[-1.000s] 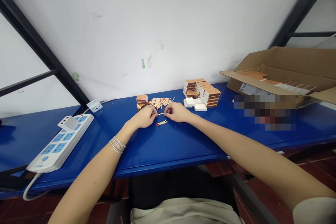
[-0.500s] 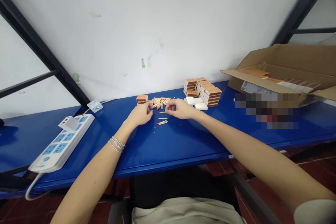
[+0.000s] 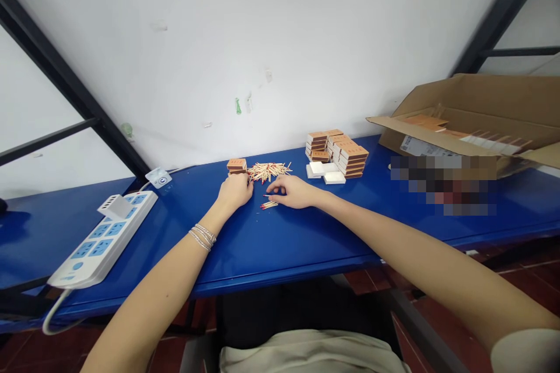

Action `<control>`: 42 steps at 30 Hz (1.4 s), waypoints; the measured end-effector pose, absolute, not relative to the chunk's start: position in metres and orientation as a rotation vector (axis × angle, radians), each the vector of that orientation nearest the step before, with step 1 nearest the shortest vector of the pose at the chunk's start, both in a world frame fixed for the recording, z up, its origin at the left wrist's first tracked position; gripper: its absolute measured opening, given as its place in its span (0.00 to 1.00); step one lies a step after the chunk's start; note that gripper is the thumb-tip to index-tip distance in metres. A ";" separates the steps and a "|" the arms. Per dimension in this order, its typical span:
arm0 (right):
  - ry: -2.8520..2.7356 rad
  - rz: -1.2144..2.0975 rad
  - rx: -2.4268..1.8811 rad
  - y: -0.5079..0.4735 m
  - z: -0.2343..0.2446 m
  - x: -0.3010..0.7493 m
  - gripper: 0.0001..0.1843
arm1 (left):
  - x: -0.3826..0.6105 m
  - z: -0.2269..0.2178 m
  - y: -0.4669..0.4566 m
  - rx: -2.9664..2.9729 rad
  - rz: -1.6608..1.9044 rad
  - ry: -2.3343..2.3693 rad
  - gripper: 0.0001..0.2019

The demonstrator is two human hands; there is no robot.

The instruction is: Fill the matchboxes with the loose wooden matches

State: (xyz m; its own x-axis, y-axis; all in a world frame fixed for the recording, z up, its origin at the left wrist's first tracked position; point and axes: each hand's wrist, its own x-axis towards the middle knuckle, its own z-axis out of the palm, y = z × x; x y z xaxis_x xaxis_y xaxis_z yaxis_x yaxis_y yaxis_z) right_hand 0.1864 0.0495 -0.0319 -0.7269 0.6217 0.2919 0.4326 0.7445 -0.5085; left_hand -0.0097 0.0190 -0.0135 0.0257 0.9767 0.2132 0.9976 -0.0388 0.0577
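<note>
My right hand [image 3: 294,192] is low over the table, thumb and fingertips pinched at the tail of a single match [image 3: 266,196] whose red head points left. Just in front of it lie a few matches [image 3: 268,206] side by side, red heads to the left. My left hand [image 3: 236,191] rests curled at the left of a loose heap of matches [image 3: 269,171]; its fingertips are hidden, so what they hold, if anything, cannot be made out. Directly behind that hand sit small stacked matchboxes [image 3: 237,164], orange on top.
Stacked matchboxes [image 3: 353,154] stand at the back right, with white trays [image 3: 334,178] before them. A large open carton [image 3: 437,145] lies farther right. On the left are a white power strip [image 3: 105,239] and a small white device [image 3: 158,177]. The blue table [image 3: 280,250] meets a white wall.
My right hand has come slightly nearer me, from a match by the heap to the one beside the small group. My left hand has shifted slightly and its fingers have drawn in.
</note>
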 end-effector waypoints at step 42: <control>-2.302 0.838 -0.728 0.050 -0.021 0.194 0.09 | -0.002 -0.018 0.011 -2.181 -0.441 -2.139 0.12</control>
